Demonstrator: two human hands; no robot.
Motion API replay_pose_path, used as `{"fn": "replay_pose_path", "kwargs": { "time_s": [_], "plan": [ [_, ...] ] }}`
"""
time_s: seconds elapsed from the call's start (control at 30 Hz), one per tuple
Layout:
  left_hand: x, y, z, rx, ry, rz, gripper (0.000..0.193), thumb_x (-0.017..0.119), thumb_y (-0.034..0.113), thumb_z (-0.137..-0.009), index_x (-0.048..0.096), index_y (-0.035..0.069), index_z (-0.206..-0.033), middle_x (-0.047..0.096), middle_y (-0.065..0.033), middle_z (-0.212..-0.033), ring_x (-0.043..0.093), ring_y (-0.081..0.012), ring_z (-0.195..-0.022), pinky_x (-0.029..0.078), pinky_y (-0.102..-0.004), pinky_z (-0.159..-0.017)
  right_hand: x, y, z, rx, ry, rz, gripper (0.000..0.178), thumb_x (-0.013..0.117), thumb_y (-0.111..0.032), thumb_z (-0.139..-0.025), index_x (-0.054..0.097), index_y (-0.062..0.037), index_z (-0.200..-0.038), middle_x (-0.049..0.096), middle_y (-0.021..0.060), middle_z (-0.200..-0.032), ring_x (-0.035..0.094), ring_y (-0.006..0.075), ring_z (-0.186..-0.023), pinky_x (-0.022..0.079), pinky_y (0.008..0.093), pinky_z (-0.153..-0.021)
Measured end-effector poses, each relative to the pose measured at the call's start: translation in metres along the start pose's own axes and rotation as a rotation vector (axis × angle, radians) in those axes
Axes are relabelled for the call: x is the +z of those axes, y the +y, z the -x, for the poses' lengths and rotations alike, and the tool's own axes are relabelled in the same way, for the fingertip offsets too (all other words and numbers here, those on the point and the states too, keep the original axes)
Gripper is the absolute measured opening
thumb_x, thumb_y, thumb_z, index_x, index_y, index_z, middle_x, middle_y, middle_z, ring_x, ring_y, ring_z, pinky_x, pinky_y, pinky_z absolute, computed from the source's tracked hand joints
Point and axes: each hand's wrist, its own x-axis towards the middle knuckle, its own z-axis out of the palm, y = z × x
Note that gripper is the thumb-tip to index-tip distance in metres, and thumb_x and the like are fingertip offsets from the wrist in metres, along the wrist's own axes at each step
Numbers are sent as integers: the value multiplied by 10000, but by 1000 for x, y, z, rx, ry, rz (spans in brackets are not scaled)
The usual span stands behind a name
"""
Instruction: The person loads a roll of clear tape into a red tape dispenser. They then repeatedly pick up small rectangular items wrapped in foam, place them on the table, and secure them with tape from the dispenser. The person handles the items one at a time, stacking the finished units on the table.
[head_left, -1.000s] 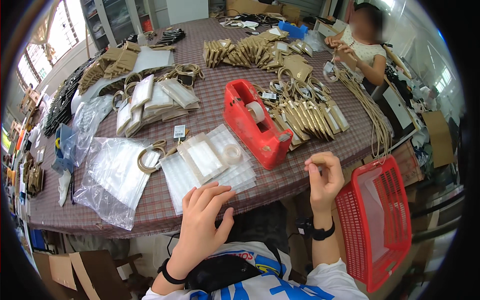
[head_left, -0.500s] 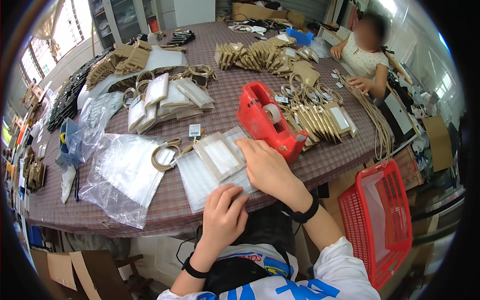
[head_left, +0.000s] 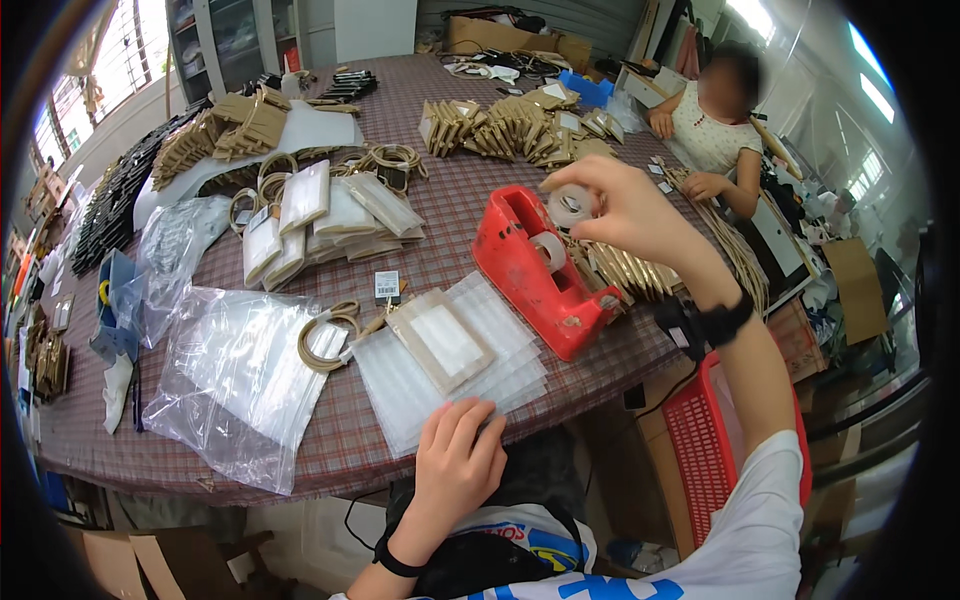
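My right hand [head_left: 630, 205] is raised behind the red tape dispenser [head_left: 540, 270], thumb and fingers curved round a pale ring-shaped thing [head_left: 570, 207]. Its exact kind is hard to make out. My left hand [head_left: 460, 455] is at the table's near edge, fingers loosely bent and empty, just below a stack of translucent foam sheets [head_left: 400, 405]. On that stack lies a flat beige pouch [head_left: 440, 340] with a white panel. A coiled beige cord [head_left: 325, 338] and a white tag [head_left: 387, 285] lie beside the pouch.
Clear plastic bags [head_left: 235, 370] lie left of the sheets. Behind them is a pile of wrapped pouches [head_left: 340, 220]. More gold-brown pouches [head_left: 500, 130] stand farther back. A red basket [head_left: 690, 440] stands below the table at right. Another person [head_left: 720, 135] sits at the far right.
My right hand has left the pouch and sheets and moved up and right, behind the tape dispenser, round the pale ring-shaped thing. My left hand has drawn slightly back from the pouch.
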Motion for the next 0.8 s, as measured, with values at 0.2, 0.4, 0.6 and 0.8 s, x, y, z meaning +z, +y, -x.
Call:
{"fn": "replay_pose_path", "kwargs": {
  "time_s": [0.2, 0.4, 0.6, 0.8],
  "plan": [
    [-4, 0, 1, -5, -1, 19, 291, 771, 37, -796, 751, 34, -1087, 700, -115, -1211, 673, -324, -1174, 521, -506, -1027, 39, 28, -44, -96, -138, 200, 583, 680, 117, -770, 704, -51, -1328, 673, 153, -1158, 685, 336, -1055, 564, 410, -872],
    [-8, 0, 0, 5, -2, 66, 285, 762, 10, -788, 740, 9, -1072, 702, -124, -1183, 683, -330, -1129, 548, -484, -978, 8, 16, -37, 111, -58, 6, 575, 669, 46, -842, 633, -49, -1408, 730, 157, -1144, 727, 254, -915, 596, 383, -804],
    [-3, -3, 5, 65, -1, 95, 282, 758, 33, -784, 744, -9, -1063, 699, -127, -1186, 676, -328, -1148, 553, -478, -1009, -47, -20, 41, 159, 58, -156, 446, 640, -25, -938, 636, -7, -1384, 730, 88, -1074, 688, 152, -953, 568, 329, -872],
    [-21, 13, 25, -46, 98, 247, 244, 753, -57, -793, 767, 37, -1017, 734, -105, -1127, 682, -341, -1140, 555, -448, -982, -15, -86, 150, 148, 114, -196, 317, 677, -12, -921, 734, 14, -1232, 770, 100, -1023, 725, 171, -946, 566, 315, -811]
  ]
}}
